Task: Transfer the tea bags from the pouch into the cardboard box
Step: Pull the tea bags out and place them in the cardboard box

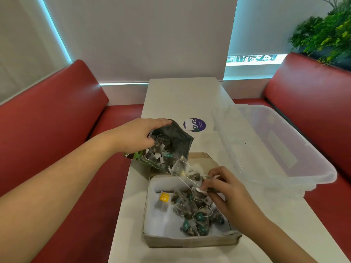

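My left hand grips the dark pouch by its open mouth, tilted over the far left corner of the cardboard box near the table's near edge. My right hand pinches a white tag over the box, its string leading toward a tea bag hanging from the pouch. More tea bags lie heaped in the box's right half.

Head view — looks forward and down, close over the table.
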Available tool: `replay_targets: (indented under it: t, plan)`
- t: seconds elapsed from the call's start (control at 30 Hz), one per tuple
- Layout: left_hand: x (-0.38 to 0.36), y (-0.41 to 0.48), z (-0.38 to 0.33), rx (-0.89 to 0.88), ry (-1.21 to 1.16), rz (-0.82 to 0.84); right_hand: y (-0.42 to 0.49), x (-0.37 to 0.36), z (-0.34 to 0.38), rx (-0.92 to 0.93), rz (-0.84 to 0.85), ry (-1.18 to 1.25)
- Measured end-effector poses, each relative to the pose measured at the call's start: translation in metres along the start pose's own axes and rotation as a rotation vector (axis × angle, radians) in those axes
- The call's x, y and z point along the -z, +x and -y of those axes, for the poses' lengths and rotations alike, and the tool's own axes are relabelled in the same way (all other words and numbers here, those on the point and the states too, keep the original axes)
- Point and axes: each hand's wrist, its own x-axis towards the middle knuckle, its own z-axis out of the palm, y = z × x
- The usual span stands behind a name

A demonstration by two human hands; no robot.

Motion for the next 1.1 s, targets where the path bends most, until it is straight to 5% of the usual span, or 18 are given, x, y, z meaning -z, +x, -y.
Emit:
replay_targets:
  t: [0.2, 0.37, 0.57, 0.9, 1.1]
  plan:
    - [0.000, 0.001, 0.000, 0.006, -0.001, 0.004, -0.007, -0.001, -0.003, -0.044, 0.192, -0.057]
    - [-0.002, 0.001, -0.001, 0.007, 0.004, 0.032, 0.028, -0.001, 0.020, 0.041, -0.012, -0.069]
    - [-0.003, 0.001, -0.001, 0.007, -0.008, 0.021, 0.086, -0.016, 0.021, 0.187, 0.386, -0.448]
    - [-0.003, 0.002, 0.001, 0.010, -0.023, 0.036, 0.047, 0.021, 0.019, 0.083, 0.094, 0.143]
    - [-0.004, 0.002, 0.001, 0.006, -0.001, 0.033, 0.009, 0.009, 0.006, -0.012, 0.350, -0.031]
